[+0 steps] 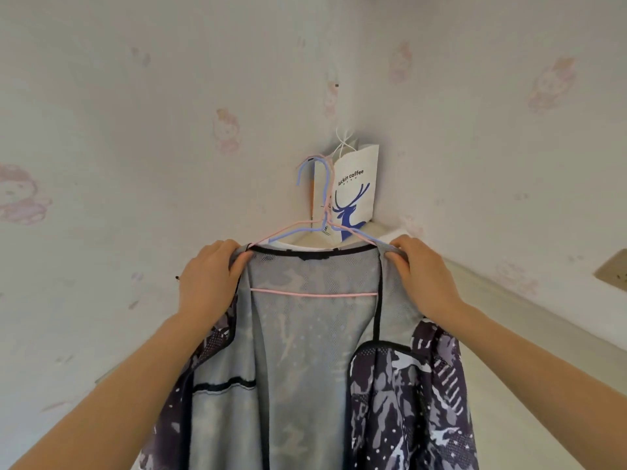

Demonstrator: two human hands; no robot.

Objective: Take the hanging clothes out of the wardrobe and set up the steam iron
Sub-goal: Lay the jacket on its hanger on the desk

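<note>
A grey and dark camouflage-print jacket (pixel 305 351) hangs open-fronted on a pink wire hanger (pixel 314 295), with a blue wire hanger (pixel 307 167) alongside it. Both hooks reach up in the wall corner. My left hand (pixel 212 278) grips the jacket's left shoulder at the collar. My right hand (pixel 422 271) grips the right shoulder the same way. No steam iron is in view.
A white paper coffee bag (pixel 356 188) with a blue deer print hangs by its string in the corner behind the hangers. Patterned wallpaper covers both walls. A wall socket (pixel 614 273) sits at the right edge. A pale ledge (pixel 509 300) runs along the right wall.
</note>
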